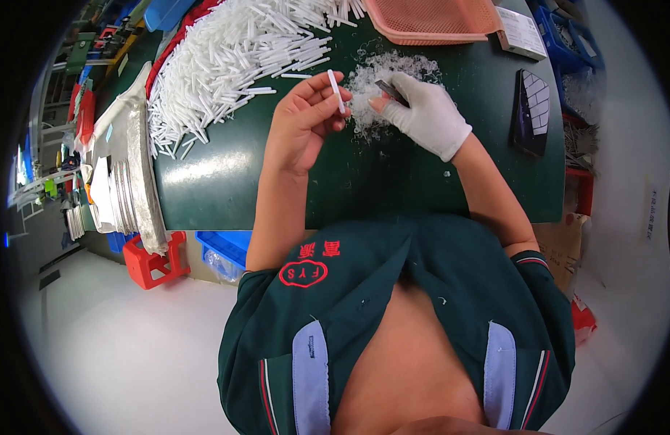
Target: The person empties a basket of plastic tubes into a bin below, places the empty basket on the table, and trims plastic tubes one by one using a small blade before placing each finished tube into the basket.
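My bare left hand (306,116) pinches a short white plastic tube (336,91) between thumb and fingers, the tube standing nearly upright above the table. To its right, my right hand (428,112) wears a white glove, with a bare thumb tip showing. It is closed on a small dark tool (387,89), flat and blade-like; most of it is hidden in the grip. Tube and tool are apart. Under and behind the right hand lies a heap of clear plastic shavings (367,119). A large pile of similar white tubes (233,69) spreads across the far left of the table.
A pink mesh basket (433,32) and a white box (522,32) sit at the far edge of the green table (226,192). A phone (531,112) lies at the right. Beyond the left edge are a cloth-covered bundle (142,167) and a red stool (155,261).
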Demonstrator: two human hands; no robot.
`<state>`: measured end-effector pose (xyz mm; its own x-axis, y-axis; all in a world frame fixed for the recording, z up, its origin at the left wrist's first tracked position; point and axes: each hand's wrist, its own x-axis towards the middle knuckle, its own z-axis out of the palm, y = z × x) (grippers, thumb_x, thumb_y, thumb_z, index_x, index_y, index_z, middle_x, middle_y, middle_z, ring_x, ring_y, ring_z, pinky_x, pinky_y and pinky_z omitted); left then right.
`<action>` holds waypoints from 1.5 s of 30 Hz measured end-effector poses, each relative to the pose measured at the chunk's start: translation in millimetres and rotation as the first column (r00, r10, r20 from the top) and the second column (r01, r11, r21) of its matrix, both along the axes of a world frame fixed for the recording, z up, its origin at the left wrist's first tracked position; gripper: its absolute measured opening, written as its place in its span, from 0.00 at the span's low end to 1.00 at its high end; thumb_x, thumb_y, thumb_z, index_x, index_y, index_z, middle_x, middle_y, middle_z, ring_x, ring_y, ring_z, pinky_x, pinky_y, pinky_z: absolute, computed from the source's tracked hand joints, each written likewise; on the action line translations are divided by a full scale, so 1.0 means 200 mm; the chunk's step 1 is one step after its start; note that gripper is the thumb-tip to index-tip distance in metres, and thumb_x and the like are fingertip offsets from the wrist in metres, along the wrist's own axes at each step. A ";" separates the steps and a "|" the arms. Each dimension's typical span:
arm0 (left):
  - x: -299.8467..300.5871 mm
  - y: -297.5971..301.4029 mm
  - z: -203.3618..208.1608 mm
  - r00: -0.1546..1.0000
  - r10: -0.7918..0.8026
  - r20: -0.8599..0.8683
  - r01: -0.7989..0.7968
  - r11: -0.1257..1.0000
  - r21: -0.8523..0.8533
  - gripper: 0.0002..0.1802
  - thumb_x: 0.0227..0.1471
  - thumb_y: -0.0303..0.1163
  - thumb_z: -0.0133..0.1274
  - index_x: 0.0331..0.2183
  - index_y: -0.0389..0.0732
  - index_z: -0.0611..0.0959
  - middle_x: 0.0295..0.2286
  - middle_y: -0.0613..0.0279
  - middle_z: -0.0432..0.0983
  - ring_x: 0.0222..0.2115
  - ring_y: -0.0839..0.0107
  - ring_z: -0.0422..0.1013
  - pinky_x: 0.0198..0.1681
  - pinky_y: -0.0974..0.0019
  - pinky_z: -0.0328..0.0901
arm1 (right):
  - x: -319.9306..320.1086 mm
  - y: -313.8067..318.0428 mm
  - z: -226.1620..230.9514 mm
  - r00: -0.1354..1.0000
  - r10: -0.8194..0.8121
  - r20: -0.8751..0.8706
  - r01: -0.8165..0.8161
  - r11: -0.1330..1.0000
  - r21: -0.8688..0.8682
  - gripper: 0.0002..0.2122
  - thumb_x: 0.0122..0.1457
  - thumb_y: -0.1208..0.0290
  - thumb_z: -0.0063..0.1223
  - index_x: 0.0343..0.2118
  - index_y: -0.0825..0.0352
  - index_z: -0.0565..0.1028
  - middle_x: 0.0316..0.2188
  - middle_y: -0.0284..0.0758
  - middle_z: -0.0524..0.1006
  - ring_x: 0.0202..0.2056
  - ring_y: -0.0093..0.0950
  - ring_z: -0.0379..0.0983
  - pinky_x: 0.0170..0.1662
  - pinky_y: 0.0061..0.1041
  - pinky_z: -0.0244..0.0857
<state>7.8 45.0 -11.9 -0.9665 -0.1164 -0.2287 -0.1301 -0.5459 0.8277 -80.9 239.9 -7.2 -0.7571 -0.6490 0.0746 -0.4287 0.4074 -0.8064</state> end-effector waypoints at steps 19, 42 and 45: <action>-0.02 0.08 0.10 0.969 0.210 -0.126 -0.242 0.908 -0.342 0.17 0.52 0.24 0.53 0.45 0.33 0.72 0.29 0.52 0.79 0.28 0.72 0.75 0.28 0.73 0.67 | 0.02 -0.01 -0.01 0.964 0.106 0.243 -0.087 0.992 -0.086 0.13 0.56 0.65 0.57 0.35 0.71 0.72 0.24 0.32 0.71 0.27 0.20 0.63 0.34 0.21 0.62; -0.05 -0.33 -0.14 0.987 0.102 -0.126 -0.086 -0.329 -0.940 0.12 0.43 0.24 0.53 0.34 0.44 0.82 0.36 0.62 0.75 0.42 0.59 0.69 0.42 0.59 0.66 | -0.37 0.02 0.07 0.695 -0.035 0.718 0.546 0.677 -0.495 0.08 0.55 0.68 0.58 0.27 0.66 0.72 0.11 0.26 0.63 0.11 0.18 0.55 0.15 0.19 0.45; -0.11 -0.34 -0.18 0.983 0.023 -0.183 -0.168 -0.300 -0.939 0.12 0.44 0.24 0.53 0.35 0.43 0.81 0.36 0.61 0.75 0.41 0.58 0.69 0.43 0.59 0.65 | -0.34 0.02 0.06 0.695 -0.006 0.719 0.538 0.667 -0.515 0.09 0.55 0.67 0.59 0.27 0.66 0.71 0.11 0.26 0.63 0.11 0.17 0.55 0.15 0.18 0.45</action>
<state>-14.8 -22.2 -47.3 -0.9130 -0.2052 0.3527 -0.0995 0.9502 0.2955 -149.6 244.8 5.3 -0.9111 -0.3732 -0.1752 0.3057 -0.3265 -0.8944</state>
